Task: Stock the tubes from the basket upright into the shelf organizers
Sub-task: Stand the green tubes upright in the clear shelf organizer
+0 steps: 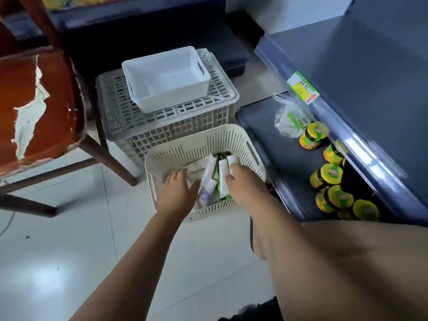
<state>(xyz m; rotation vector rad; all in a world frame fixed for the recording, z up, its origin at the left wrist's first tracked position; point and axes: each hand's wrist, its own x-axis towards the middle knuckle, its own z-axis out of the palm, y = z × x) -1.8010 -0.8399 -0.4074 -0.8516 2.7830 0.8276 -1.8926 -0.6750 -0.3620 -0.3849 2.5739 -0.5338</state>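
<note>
On pale floor tiles (pixel 69 262), basket (pixel 185 149) beside shelf (pixel 278 154).

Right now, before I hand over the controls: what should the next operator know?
Left hand: open, fingers down among the tubes in the basket.
Right hand: pinching a white-and-green tube, not lifted out.
White bin: empty, on the grey crate.
Done: no tube stocked in view.
Left: every tube.
</note>
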